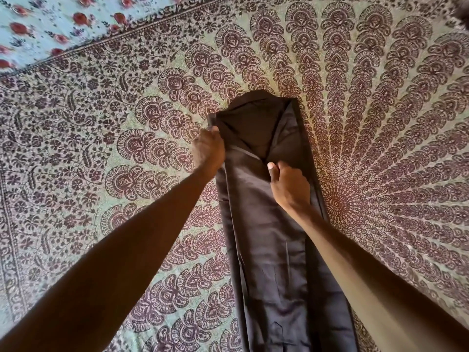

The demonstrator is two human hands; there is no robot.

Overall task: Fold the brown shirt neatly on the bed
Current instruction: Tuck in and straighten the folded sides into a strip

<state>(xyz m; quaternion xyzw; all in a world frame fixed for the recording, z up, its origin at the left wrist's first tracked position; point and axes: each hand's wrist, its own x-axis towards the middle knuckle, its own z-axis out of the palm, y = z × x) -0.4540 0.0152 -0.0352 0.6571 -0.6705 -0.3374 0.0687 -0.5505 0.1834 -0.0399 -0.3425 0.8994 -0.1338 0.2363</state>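
At 10 o'clock a floral sheet [38, 24] meets the border of the patterned bedspread [101, 123], which lies bare around the cloth. The left hand [208, 151] pinches the left edge of the brown shirt [274, 250], a long narrow strip running 12 to 6 o'clock at centre. The right hand [289, 184] grips its middle fold.
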